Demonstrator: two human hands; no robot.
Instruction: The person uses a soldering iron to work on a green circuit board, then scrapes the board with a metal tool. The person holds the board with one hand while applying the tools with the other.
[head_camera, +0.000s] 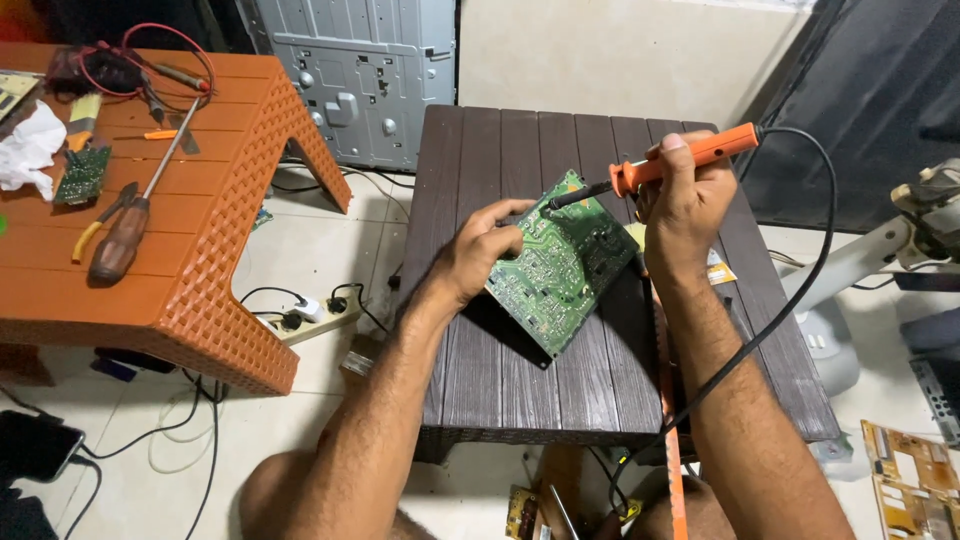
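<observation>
While the green circuit board (560, 265) stands tilted on the dark brown bench (500, 380), the left hand (480, 255) steadies it, its grip closed over the board's upper left edge with the fingers curled onto the face. The right hand (685, 195) is wrapped tight around the orange handle of a soldering iron (655, 170), whose dark tip points left and touches the board near its top corner. The iron's black cord (800, 290) loops from the handle's end down past the right forearm. To the left stands an orange plastic bench (190, 260) bearing a wooden-handled screwdriver (125, 235), a small green board (82, 172) and red wires (150, 50). A white power strip (315, 315) lies on the tiled floor between the two.
</observation>
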